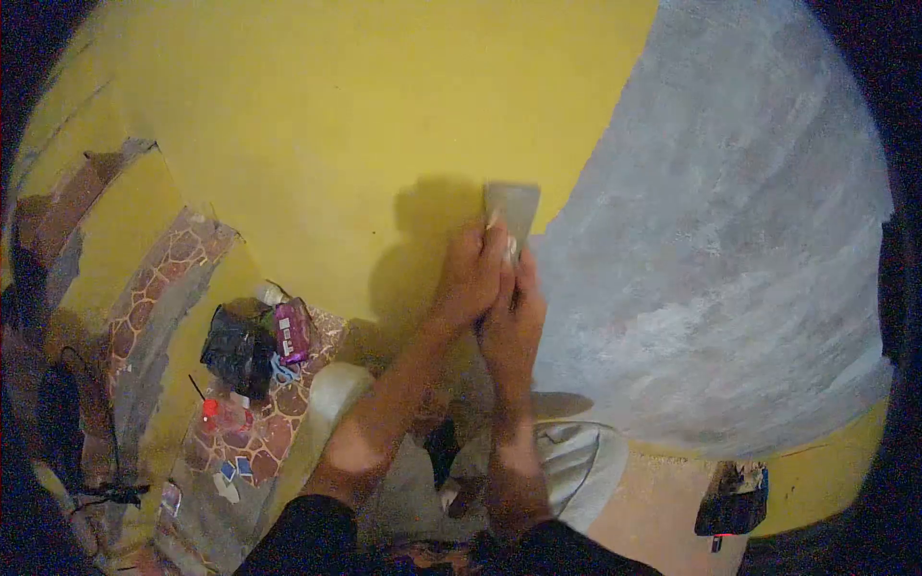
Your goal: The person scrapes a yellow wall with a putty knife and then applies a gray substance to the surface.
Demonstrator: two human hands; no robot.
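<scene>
My left hand (469, 276) and my right hand (514, 317) are close together in front of the yellow wall (317, 106), both with fingers closed round the handle of a putty knife (517, 199). Its wide grey blade points up and overlaps the yellow paint, a little left of the border with a large rough grey patch (711, 230). The fingers hide most of the handle. A shadow of the hands and tool falls on the wall to their left.
Stair steps with brown patterned tiles (158, 288) run along the left. On one lie a black plastic bag (237, 350), a purple packet (293, 332) and a small red item (210, 410). A dark box-like object (732, 499) sits at the lower right.
</scene>
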